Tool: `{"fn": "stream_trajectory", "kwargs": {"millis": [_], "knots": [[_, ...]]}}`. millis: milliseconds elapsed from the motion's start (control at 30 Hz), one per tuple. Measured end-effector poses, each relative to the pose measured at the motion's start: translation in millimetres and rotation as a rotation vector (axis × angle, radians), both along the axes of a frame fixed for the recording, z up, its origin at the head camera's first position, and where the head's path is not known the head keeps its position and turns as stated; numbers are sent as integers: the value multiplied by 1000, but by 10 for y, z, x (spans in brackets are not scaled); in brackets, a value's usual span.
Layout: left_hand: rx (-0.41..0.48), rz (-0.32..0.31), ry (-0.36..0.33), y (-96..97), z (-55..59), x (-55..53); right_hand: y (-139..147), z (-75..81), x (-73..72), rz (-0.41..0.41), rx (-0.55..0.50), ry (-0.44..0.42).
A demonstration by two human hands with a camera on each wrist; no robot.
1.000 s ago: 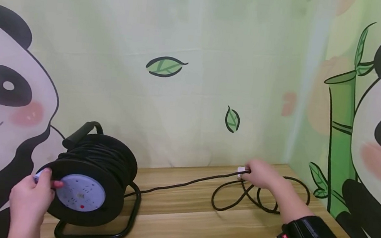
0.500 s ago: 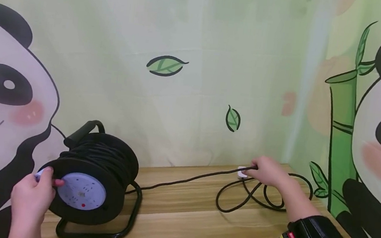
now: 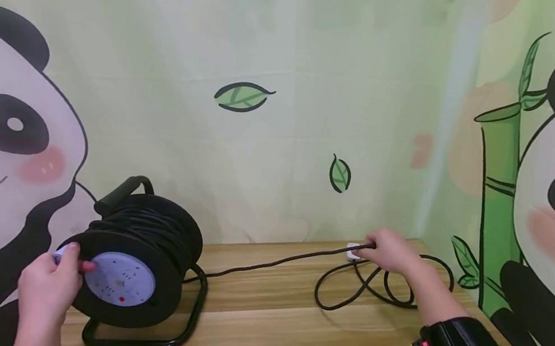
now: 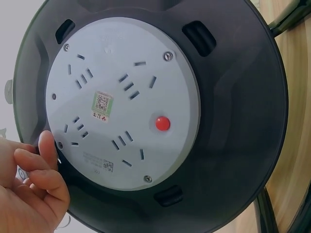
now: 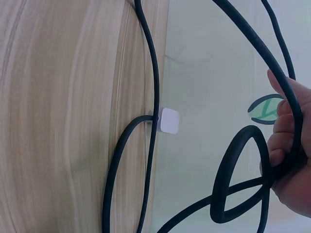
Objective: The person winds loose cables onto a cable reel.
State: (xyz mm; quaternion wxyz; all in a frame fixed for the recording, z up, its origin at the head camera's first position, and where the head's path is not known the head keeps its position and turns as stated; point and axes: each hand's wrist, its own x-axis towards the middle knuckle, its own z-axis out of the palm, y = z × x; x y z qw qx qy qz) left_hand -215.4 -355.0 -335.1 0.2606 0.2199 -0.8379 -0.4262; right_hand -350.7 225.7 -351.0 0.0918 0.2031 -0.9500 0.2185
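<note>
The hands are well apart: the left hand curls round a mostly hidden pale knob on the black cable reel, which stands just right of it. The right hand grips the black cable, looped below it, with the white plug just to its left.

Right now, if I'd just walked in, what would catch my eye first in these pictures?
Probably the big black cable reel on the wood-grain surface, lower left in the head view, its pale socket face bearing a bright red button. Next, the cartoon pandas on the backdrop, one at each side edge. Then the black cable, running from the reel across to the right hand, which grips it.
</note>
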Motion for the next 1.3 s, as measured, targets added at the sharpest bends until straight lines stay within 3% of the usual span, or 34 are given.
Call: {"fn": "stream_trajectory", "kwargs": {"millis": [300,433,600,833,1300], "knots": [[-159,11,114,136,21,0,-148,4,28,8,-22,-19],[-174,-21,170,255,39,0,-271,-27,28,12,-20,-17],[-178,-62,187,379,64,7,-444,-60,31,12,-10,8],[-280,-101,217,507,74,18,-646,-118,22,15,-34,4],[-347,-206,197,759,105,65,-984,-152,48,41,-36,10]]}}
